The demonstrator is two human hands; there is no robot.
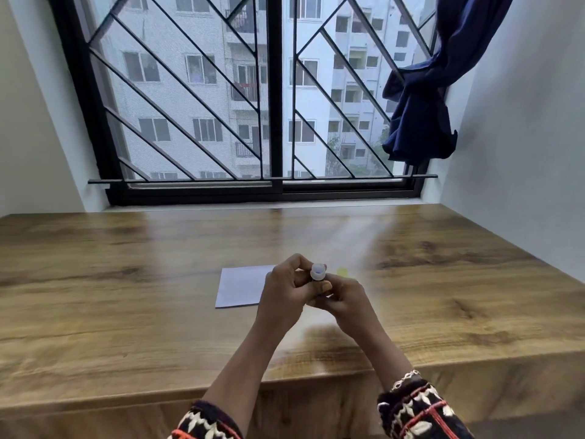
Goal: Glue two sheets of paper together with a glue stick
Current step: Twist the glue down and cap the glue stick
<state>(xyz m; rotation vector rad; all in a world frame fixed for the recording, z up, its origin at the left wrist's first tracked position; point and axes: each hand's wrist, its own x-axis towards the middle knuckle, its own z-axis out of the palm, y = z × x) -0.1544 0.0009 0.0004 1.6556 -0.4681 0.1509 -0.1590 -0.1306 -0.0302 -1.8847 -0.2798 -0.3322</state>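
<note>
- Glue stick, upright over the middle of the desk, pale end up.
- Left hand pinching it near the top; right hand clasping the lower barrel.
- Paper flat at mid-desk, partly behind left hand.
- Blurred yellow bit beside right hand, perhaps a cap.

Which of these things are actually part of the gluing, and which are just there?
For the job: glue stick, gripped by left hand and right hand; white paper on the table.
Just there: blue curtain; barred window.
</note>
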